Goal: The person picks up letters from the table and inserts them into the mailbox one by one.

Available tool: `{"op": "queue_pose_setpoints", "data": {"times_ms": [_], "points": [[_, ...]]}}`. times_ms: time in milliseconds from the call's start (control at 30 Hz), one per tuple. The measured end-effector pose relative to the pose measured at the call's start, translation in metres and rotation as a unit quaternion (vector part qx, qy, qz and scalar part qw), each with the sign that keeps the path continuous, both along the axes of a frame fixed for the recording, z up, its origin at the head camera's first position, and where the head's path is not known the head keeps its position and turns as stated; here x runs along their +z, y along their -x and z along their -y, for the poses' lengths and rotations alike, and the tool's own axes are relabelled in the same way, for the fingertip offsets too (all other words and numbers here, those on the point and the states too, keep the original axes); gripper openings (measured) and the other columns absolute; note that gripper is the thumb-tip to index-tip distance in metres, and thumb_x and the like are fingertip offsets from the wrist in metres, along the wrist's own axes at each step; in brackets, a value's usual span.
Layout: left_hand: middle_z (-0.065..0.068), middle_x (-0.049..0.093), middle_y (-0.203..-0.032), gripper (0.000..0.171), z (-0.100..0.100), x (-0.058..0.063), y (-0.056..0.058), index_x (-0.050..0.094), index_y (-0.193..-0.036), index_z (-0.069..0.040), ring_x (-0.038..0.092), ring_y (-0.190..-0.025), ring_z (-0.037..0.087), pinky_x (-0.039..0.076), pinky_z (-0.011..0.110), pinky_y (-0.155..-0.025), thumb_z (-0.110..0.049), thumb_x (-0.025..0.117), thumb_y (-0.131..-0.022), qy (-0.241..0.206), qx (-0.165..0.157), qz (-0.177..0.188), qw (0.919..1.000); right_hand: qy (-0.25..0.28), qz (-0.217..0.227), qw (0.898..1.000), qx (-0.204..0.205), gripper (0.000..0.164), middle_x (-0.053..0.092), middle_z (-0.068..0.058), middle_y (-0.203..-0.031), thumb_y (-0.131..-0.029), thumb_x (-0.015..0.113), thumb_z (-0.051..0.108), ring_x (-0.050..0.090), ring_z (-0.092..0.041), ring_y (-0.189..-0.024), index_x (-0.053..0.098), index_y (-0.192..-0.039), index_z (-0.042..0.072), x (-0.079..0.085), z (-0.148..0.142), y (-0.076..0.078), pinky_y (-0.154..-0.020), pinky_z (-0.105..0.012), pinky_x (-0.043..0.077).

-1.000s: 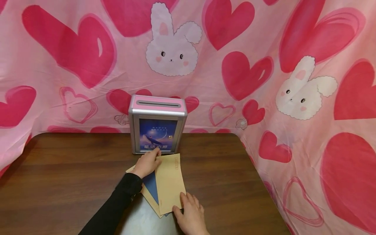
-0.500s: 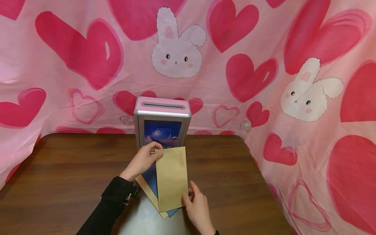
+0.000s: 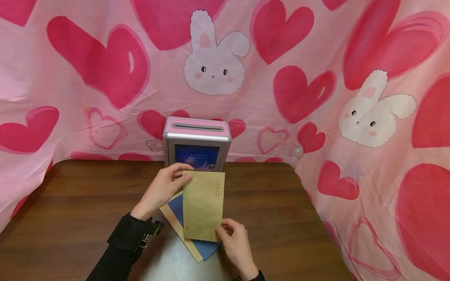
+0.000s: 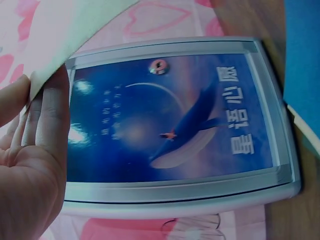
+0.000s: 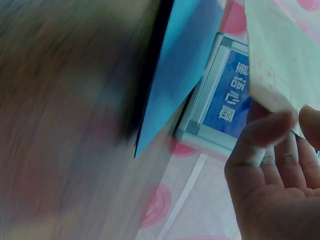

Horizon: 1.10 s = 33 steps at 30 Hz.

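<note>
A tan paper envelope point(image 3: 203, 207) with a column of small red squares is held up in front of me, overlapping the stack below it. My left hand point(image 3: 159, 189) pinches its upper left corner between thumb and fingers, as the left wrist view also shows. At its lower right corner, my right hand point(image 3: 237, 242) grips the edge with thumb and bent fingers. Underneath, a blue envelope-like sheet point(image 3: 205, 249) lies on another tan one point(image 3: 191, 246), both partly hidden. In the right wrist view the held envelope point(image 5: 280, 55) is tilted, with the blue sheet point(image 5: 175, 65) to its left.
A silver box point(image 3: 197, 137) with a pink slotted top stands behind the envelopes. A whale picture point(image 4: 175, 120) fills its front. The wooden table point(image 3: 281, 218) extends to both sides. A pink cloth point(image 3: 253, 109) with hearts and rabbits hangs behind and to the right.
The top tan envelope has risen off the stack and straightened, uncovering more of the blue sheet. My right hand has shifted from resting at its lower corner to gripping it.
</note>
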<state>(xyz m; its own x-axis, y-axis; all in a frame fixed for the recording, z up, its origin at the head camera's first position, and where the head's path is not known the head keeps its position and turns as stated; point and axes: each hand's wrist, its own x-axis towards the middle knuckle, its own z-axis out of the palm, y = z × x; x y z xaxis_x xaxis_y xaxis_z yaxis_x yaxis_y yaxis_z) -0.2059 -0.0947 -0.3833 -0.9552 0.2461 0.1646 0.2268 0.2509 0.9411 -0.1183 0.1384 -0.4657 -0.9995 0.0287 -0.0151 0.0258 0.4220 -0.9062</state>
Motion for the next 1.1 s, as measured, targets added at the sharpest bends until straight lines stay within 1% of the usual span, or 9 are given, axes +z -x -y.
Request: {"op": "queue_pose_setpoints", "data": {"times_ms": [200,367,500,633,767,833,900,1033,1100], "points": [[0.011,0.072,-0.101,0.032,0.006,0.012,-0.01,0.065,-0.114,-0.009,0.067,-0.084,0.018,0.058,0.046,-0.082,-0.029,0.063,-0.09,0.008,-0.002,-0.031,0.9995,0.12,0.03,0.992,0.009,0.015,0.072,-0.021,-0.091,-0.087,0.064,0.003,0.066,-0.023,-0.071,0.07,-0.098,-0.006,0.006,0.003,0.003,-0.057,-0.035,0.059],[0.008,0.072,-0.097,0.029,0.013,0.025,-0.021,0.068,-0.108,-0.01,0.066,-0.08,0.016,0.059,0.033,-0.075,-0.031,0.064,-0.09,0.007,-0.003,-0.052,0.9986,0.152,0.017,0.988,0.01,0.016,0.072,-0.021,-0.096,-0.087,0.064,0.002,0.068,-0.025,-0.078,0.071,-0.1,-0.004,0.015,0.007,0.012,-0.071,-0.044,0.059],[0.007,0.071,-0.094,0.024,0.02,0.036,-0.032,0.069,-0.106,-0.009,0.063,-0.073,0.015,0.056,0.024,-0.066,-0.026,0.064,-0.09,0.005,-0.013,-0.073,0.9972,0.152,-0.014,0.988,0.021,0.017,0.073,-0.018,-0.097,-0.088,0.064,0.004,0.067,-0.021,-0.08,0.073,-0.101,-0.001,0.026,0.01,0.024,-0.074,-0.038,0.058],[0.006,0.07,-0.088,0.017,0.026,0.048,-0.045,0.071,-0.103,-0.01,0.058,-0.065,0.015,0.049,0.021,-0.055,-0.019,0.065,-0.09,0.01,-0.025,-0.103,0.9943,0.152,-0.058,0.986,0.035,0.016,0.073,-0.018,-0.096,-0.089,0.065,0.008,0.066,-0.016,-0.079,0.074,-0.1,0.0,0.044,0.014,0.036,-0.069,-0.026,0.056],[0.003,0.072,-0.09,0.015,0.034,0.064,-0.06,0.073,-0.101,-0.011,0.06,-0.067,0.015,0.05,0.02,-0.055,-0.01,0.067,-0.087,0.012,-0.044,-0.15,0.9877,0.153,-0.101,0.982,0.053,0.018,0.073,-0.017,-0.103,-0.09,0.064,0.009,0.065,-0.015,-0.08,0.074,-0.103,0.002,0.069,0.018,0.049,-0.063,-0.018,0.052],[0.001,0.074,-0.092,0.018,0.036,0.071,-0.066,0.074,-0.1,-0.01,0.063,-0.071,0.013,0.053,0.018,-0.058,-0.003,0.068,-0.084,0.003,-0.07,-0.182,0.9809,0.151,-0.125,0.978,0.07,0.019,0.072,-0.016,-0.11,-0.09,0.063,0.008,0.066,-0.016,-0.088,0.073,-0.106,0.001,0.083,0.02,0.055,-0.066,-0.017,0.054],[0.004,0.075,-0.094,0.024,0.038,0.078,-0.07,0.074,-0.101,-0.005,0.066,-0.077,0.015,0.055,0.016,-0.062,0.007,0.068,-0.081,-0.032,-0.115,-0.215,0.9692,0.153,-0.149,0.973,0.092,0.021,0.069,-0.017,-0.116,-0.091,0.062,0.007,0.065,-0.018,-0.098,0.072,-0.107,-0.001,0.096,0.02,0.06,-0.07,-0.016,0.055],[0.015,0.074,-0.099,0.038,0.041,0.091,-0.074,0.071,-0.104,0.006,0.068,-0.087,0.019,0.057,0.016,-0.072,0.025,0.066,-0.071,-0.099,-0.213,-0.282,0.9303,0.168,-0.199,0.955,0.139,0.022,0.065,-0.021,-0.122,-0.092,0.061,0.005,0.06,-0.021,-0.113,0.069,-0.108,-0.007,0.124,0.023,0.07,-0.079,-0.017,0.055],[0.017,0.073,-0.102,0.043,0.043,0.1,-0.074,0.069,-0.105,0.009,0.068,-0.092,0.022,0.057,0.018,-0.079,0.029,0.065,-0.068,-0.112,-0.245,-0.303,0.9141,0.177,-0.221,0.947,0.152,0.022,0.064,-0.022,-0.123,-0.091,0.061,0.003,0.059,-0.021,-0.113,0.069,-0.108,-0.009,0.137,0.025,0.076,-0.08,-0.017,0.055]]}}
